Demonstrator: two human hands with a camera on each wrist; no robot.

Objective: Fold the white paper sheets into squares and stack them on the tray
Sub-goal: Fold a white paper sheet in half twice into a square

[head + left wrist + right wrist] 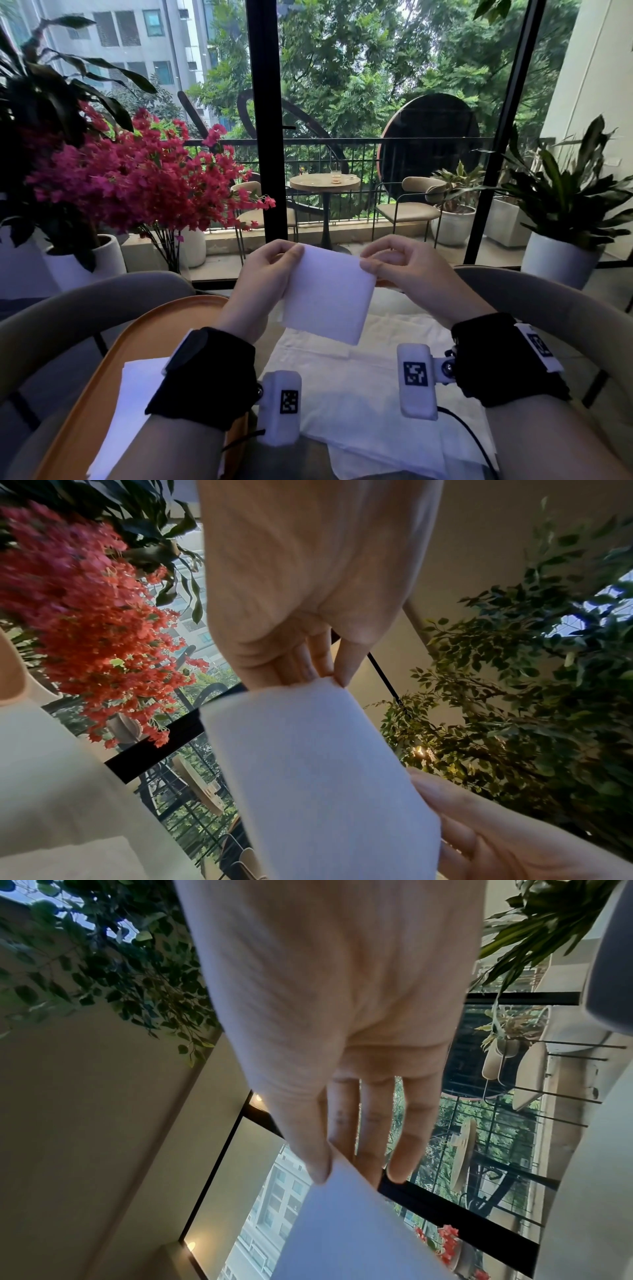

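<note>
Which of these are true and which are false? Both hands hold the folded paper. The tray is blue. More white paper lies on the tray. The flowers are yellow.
1. Both hands hold the folded paper: true; the left hand and right hand pinch its top corners.
2. The tray is blue: false; it is orange.
3. More white paper lies on the tray: true.
4. The flowers are yellow: false; they are pink-red.
</note>
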